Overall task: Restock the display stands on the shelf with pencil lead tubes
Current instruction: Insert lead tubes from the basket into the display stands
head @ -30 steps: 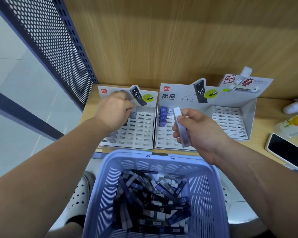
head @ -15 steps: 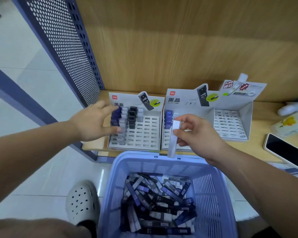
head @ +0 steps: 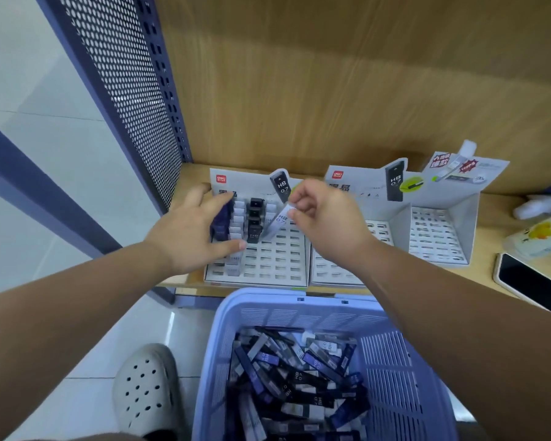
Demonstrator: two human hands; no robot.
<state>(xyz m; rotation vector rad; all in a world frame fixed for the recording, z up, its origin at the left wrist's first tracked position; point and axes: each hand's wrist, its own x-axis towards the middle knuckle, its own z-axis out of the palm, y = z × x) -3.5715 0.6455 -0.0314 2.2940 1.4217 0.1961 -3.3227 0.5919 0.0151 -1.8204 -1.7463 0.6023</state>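
On my feed there's a dark-screened phone [head: 535, 286] lying at the right edge of the shelf [head: 482, 249]. A plastic packet with a yellow print [head: 541, 237] sits just behind it, and there's something white and blurry [head: 535, 206] further back. A blue perforated metal panel [head: 124, 90] closes off the left side with a wood-grain back wall [head: 331, 74] behind, and a pale holey clog [head: 147, 389] sits on the tiled floor [head: 45, 154] below.

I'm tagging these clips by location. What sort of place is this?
Most likely a stationery shop: branded cardboard display stands for pencil lead sit on a wooden shelf with a perforated metal side panel, and a basket of loose tubes waits below.
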